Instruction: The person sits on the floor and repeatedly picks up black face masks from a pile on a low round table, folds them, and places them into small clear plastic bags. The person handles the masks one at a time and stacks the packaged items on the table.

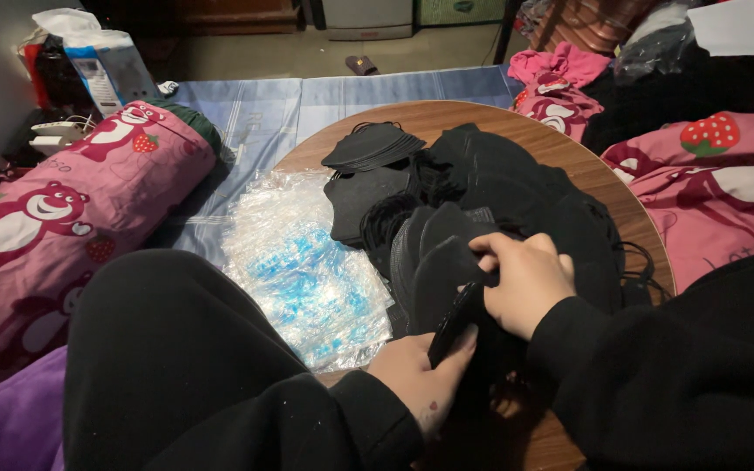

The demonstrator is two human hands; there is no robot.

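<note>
A heap of black face masks (517,201) with ear loops covers a round wooden table (517,122). My left hand (421,375), palm up at the table's near edge, grips a folded stack of black masks (454,321) that stands on edge. My right hand (525,279) rests on top of the heap, fingers curled over the upper end of that same stack. A neat fan of flat masks (373,148) lies at the far left of the heap. Both sleeves are black.
A pile of clear plastic wrappers (303,262) with blue print lies on the table's left side. A pink bolster (54,235) lies to the left, pink bedding (709,192) to the right, and a blue sheet (307,100) beyond.
</note>
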